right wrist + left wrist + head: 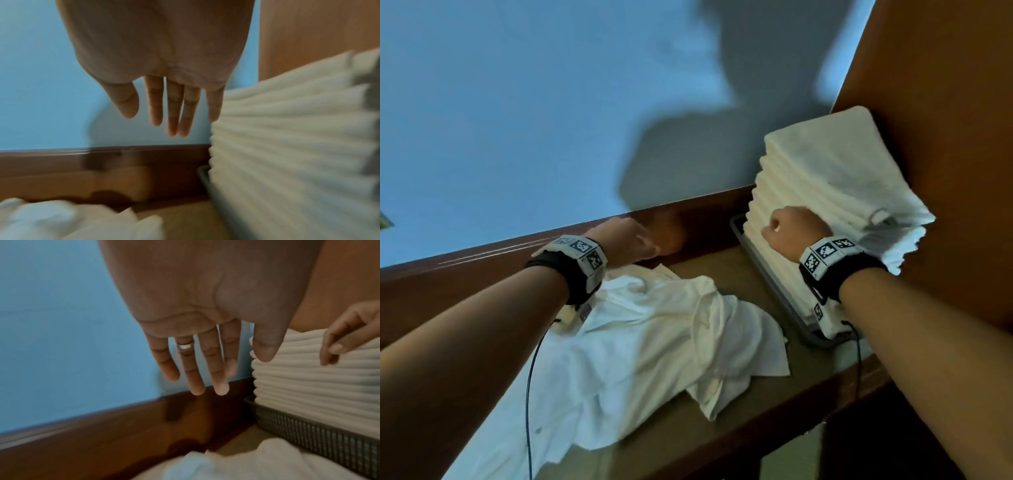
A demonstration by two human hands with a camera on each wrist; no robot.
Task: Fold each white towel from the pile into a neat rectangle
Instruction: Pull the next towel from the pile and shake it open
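Observation:
A crumpled pile of white towels (654, 335) lies on the tan tabletop (726, 270), spilling over its near edge. To the right, a tall stack of folded white towels (825, 178) stands in a grey mesh basket (767, 277). My left hand (633, 240) hovers above the far end of the pile, fingers straight and empty, as the left wrist view shows (205, 378). My right hand (787, 226) is at the left face of the stack (287, 146), fingers extended (170, 120), holding nothing. The top towel hangs askew over the stack's right side.
A dark wooden backboard (482, 274) runs behind the table below a blue wall (517, 102). A wooden side panel (945, 102) closes the right side, right behind the stack. Cables hang from both wrist bands.

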